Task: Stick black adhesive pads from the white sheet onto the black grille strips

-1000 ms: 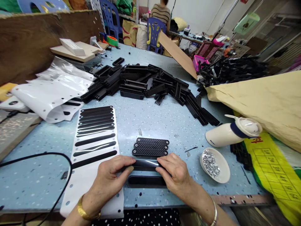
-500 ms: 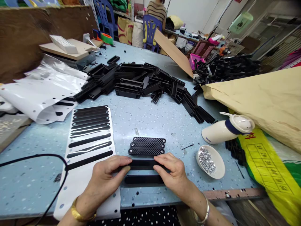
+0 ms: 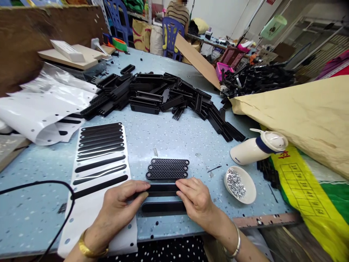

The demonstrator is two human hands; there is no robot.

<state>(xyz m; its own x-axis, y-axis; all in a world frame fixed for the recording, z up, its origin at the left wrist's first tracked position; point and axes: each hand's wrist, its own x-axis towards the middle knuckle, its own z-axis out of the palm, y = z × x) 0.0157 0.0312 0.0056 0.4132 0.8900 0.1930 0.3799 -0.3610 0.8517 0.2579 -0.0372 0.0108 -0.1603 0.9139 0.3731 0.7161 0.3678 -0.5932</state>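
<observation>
My left hand [image 3: 120,207] and my right hand [image 3: 195,198] press their fingertips on the two ends of a smooth black bar [image 3: 163,189] lying on the blue table [image 3: 169,142]. A second smooth black bar [image 3: 162,207] lies just nearer me, between my hands. Three black mesh-faced bars [image 3: 167,168] lie side by side just beyond. Under my left wrist lies a white backing sheet [image 3: 100,163] carrying several long black strips.
A big heap of black plastic parts [image 3: 163,94] covers the middle of the table. A small white dish of silver screws [image 3: 240,183] and a lying white bottle [image 3: 257,147] are at right, with yellow sacks [image 3: 302,112] behind. A black cable [image 3: 40,182] loops at left. A person sits far back.
My hands stay on the same black bar; the fingers have shifted only slightly. The camera has tilted and moved a little, shifting the scene left.
</observation>
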